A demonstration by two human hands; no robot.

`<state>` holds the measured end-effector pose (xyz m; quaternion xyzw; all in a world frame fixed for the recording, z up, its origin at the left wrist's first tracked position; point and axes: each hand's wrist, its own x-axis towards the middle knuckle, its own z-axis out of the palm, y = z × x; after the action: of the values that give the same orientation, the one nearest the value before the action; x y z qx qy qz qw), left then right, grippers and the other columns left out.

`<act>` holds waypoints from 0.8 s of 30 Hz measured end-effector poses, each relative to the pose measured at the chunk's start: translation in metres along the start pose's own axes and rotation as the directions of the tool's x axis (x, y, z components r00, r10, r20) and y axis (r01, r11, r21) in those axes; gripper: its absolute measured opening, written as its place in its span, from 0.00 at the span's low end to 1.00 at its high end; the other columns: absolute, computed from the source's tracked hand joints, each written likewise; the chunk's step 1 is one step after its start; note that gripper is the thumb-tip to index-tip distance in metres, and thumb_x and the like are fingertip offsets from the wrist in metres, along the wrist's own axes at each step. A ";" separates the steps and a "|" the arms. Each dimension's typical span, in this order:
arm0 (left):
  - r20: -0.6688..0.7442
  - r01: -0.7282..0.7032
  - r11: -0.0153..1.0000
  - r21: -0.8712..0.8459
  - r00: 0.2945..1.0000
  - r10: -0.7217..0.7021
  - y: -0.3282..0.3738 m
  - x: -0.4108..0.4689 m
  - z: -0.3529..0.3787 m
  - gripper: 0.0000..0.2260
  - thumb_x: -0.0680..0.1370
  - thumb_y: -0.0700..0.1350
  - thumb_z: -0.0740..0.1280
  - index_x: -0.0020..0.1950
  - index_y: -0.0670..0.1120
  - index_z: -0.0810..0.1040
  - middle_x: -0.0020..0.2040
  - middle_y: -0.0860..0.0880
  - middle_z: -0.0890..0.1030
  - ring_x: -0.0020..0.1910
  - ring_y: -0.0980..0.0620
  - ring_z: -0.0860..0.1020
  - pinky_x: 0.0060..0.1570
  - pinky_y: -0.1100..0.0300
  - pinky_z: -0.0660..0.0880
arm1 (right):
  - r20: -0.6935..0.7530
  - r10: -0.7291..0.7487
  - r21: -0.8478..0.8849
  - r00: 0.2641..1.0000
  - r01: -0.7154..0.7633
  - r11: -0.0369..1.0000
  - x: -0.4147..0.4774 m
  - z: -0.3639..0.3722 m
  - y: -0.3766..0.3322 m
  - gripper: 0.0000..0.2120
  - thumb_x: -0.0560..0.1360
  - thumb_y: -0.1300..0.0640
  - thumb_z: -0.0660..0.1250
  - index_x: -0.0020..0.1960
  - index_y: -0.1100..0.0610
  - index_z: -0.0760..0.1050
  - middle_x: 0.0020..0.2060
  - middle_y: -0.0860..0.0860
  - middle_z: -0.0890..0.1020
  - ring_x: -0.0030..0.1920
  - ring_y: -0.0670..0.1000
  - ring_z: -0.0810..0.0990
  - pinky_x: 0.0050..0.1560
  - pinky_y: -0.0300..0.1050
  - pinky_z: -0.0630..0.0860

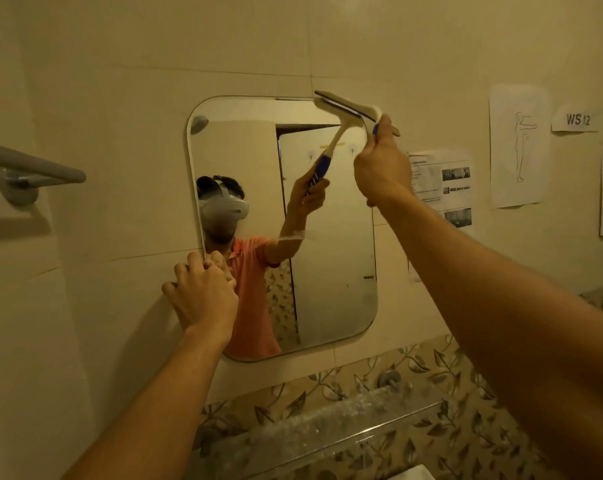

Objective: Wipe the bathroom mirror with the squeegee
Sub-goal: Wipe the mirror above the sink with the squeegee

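Observation:
A rounded rectangular mirror hangs on the cream tiled wall. My right hand is raised and grips the handle of a white squeegee with a blue grip. Its blade lies tilted against the mirror's top right corner, partly over the top edge. My left hand rests on the mirror's left edge, fingers curled around the rim and touching the glass. The mirror reflects a person in an orange shirt wearing a headset, and the squeegee handle.
A grey towel bar juts from the wall at the left. Paper sheets and a "WS 12" label are taped right of the mirror. A glass shelf runs below, over leaf-patterned tiles, with a wall tap above it.

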<state>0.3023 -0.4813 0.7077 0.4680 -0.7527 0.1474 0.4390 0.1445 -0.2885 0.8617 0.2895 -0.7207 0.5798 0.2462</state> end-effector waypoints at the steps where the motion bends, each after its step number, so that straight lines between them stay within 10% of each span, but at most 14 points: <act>1: -0.001 -0.004 1.000 -0.001 1.000 0.004 0.000 0.000 0.000 0.15 0.76 0.55 0.71 0.56 0.46 0.82 0.59 0.46 0.74 0.58 0.44 0.72 0.53 0.46 0.71 | 0.001 0.013 -0.001 1.000 -0.013 1.000 0.004 0.002 -0.004 0.27 0.85 0.53 0.50 0.81 0.44 0.46 0.45 0.53 0.74 0.38 0.50 0.76 0.29 0.48 0.78; 24: 0.010 -0.038 0.999 -0.007 0.999 0.038 -0.002 -0.003 -0.008 0.18 0.77 0.55 0.69 0.63 0.46 0.78 0.60 0.44 0.74 0.59 0.43 0.72 0.54 0.44 0.71 | 0.211 0.175 -0.041 0.962 -0.170 0.985 -0.193 0.063 0.065 0.28 0.85 0.48 0.48 0.80 0.38 0.37 0.34 0.53 0.76 0.32 0.51 0.75 0.35 0.51 0.79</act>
<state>0.3087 -0.4757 0.7095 0.4526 -0.7642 0.1509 0.4340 0.2350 -0.3147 0.6704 0.2836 -0.7720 0.5562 0.1191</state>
